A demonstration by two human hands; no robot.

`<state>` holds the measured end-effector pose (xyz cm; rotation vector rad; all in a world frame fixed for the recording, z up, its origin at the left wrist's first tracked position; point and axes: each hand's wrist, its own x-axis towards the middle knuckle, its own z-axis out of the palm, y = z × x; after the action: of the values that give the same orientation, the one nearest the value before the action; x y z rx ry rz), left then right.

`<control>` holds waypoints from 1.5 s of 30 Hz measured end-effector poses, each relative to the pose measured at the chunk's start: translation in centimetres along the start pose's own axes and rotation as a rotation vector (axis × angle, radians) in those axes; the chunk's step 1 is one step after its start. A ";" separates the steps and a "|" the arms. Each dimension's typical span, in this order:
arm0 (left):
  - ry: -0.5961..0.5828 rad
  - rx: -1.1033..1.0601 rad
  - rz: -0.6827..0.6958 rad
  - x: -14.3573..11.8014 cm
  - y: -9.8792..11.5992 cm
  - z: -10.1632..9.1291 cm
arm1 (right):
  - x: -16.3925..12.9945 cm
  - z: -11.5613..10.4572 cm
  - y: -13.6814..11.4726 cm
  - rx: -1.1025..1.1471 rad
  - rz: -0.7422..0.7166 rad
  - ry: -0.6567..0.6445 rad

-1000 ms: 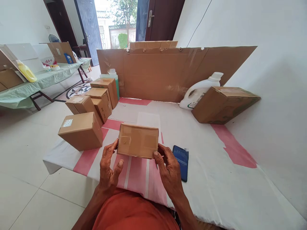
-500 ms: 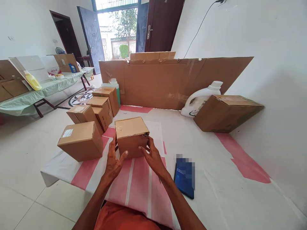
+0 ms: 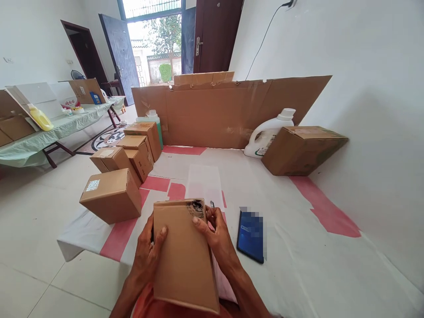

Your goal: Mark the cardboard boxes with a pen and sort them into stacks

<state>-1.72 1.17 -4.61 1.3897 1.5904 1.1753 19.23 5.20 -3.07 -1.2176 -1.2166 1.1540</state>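
Note:
I hold a brown cardboard box (image 3: 183,256) close to my body, tilted so its broad face points up. My left hand (image 3: 149,254) grips its left side with the thumb on top. My right hand (image 3: 215,234) grips the right side near a dark smudge at the far corner, with a thin metal tip showing past its fingers. A blue phone (image 3: 251,235) lies on the white and pink sheet (image 3: 298,247) just right of my right hand.
Several small cardboard boxes (image 3: 112,194) stand at the sheet's left edge. A cardboard screen (image 3: 228,110) stands at the back, with a white jug (image 3: 265,134) and a larger box (image 3: 303,150) at the right. A green-covered table (image 3: 49,130) is far left.
The box was standing on the sheet between my hands half a second ago. Now I have pulled it toward me and tipped it flat against my lap.

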 end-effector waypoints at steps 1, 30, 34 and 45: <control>-0.005 -0.002 -0.020 -1.0 0.0 -0.1 | -0.6 0.0 0.2 0.058 0.061 -0.035; -0.140 0.535 0.324 1.4 7.2 2.3 | -3.4 0.7 -0.2 0.102 0.161 -0.036; -0.089 0.661 0.309 1.4 7.4 3.8 | -3.3 0.2 0.6 0.115 0.169 -0.008; -0.282 0.584 0.347 2.4 5.5 0.7 | 1.4 -4.6 7.7 -0.694 0.120 0.172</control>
<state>0.40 3.72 0.41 2.1699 1.5890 0.6618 24.08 6.66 -10.65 -1.8817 -1.4795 0.6940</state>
